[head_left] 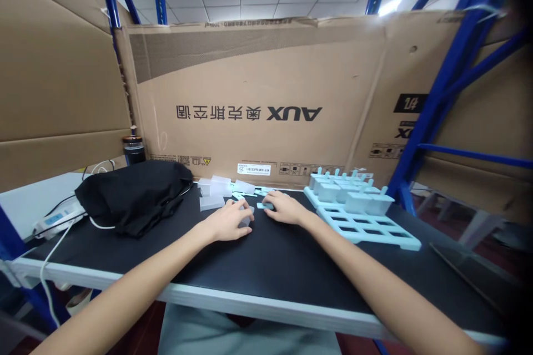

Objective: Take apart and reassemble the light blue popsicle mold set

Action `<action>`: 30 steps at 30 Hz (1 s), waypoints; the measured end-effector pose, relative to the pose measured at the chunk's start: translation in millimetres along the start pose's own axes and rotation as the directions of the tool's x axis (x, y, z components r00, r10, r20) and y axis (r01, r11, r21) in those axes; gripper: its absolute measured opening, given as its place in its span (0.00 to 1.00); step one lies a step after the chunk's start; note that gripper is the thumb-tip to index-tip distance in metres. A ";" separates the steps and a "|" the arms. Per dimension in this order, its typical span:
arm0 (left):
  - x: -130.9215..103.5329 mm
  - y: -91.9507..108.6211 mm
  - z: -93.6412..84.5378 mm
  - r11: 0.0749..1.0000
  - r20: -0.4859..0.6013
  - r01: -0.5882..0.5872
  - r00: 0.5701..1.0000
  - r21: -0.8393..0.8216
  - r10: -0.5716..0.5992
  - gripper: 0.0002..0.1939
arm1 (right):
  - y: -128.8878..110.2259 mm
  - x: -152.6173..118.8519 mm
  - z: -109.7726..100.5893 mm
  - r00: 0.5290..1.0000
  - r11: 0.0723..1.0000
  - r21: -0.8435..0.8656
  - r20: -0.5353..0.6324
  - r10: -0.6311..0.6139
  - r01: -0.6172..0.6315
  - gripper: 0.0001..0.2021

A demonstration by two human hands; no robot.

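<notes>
My left hand [229,222] is closed round a translucent popsicle mould cup [246,217], low over the black tabletop, with its fingers hiding part of the cup. Just to the right, my right hand [285,208] has its fingers bent down on a light blue popsicle stick [262,206], whose flat end shows beyond the fingertips. Several loose translucent cups [212,203] lie beyond my left hand. More light blue sticks [238,196] are scattered between those cups and my right hand. On the right stands a light blue rack [364,228], with several stick-topped moulds [328,191] in its back and side slots.
A black cloth bundle [135,194] lies on the left, near a power strip [62,216] with white cables. Behind it stands a dark jar [134,150]. A tall cardboard sheet [250,77] closes off the back. Blue shelf posts [433,105] rise at both sides.
</notes>
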State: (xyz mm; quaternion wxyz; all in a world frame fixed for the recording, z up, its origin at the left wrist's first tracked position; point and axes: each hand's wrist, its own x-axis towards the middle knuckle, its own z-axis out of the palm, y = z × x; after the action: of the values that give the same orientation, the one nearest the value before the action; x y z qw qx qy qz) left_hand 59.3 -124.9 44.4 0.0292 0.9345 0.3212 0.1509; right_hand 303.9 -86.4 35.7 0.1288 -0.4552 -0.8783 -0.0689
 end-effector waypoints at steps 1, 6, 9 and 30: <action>5.9 -2.0 1.1 1.000 0.012 0.016 1.000 0.004 -0.016 0.16 | -0.2 2.4 4.8 1.000 1.000 0.020 0.009 0.020 -0.020 0.12; 31.2 -5.3 1.9 0.993 0.195 0.085 0.978 -0.078 -0.068 0.35 | 6.7 -11.1 6.9 0.995 0.994 0.056 -0.030 0.094 -0.093 0.09; 35.3 -0.5 6.6 0.988 0.174 0.112 0.980 -0.103 -0.093 0.34 | 10.0 -17.5 4.3 0.985 0.981 0.118 -0.063 0.160 -0.151 0.12; 29.2 -1.7 30.9 0.871 -0.308 -0.031 0.941 -0.491 -0.139 0.41 | -43.1 -11.5 -14.6 0.978 -0.032 0.994 0.106 0.179 -0.102 0.14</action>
State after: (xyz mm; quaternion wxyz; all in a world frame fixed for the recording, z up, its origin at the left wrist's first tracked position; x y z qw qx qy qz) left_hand 89.5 -104.5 22.4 0.2141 0.8478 0.2991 0.3820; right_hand 277.4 -123.7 46.2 0.4439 -0.3117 -0.6102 0.5774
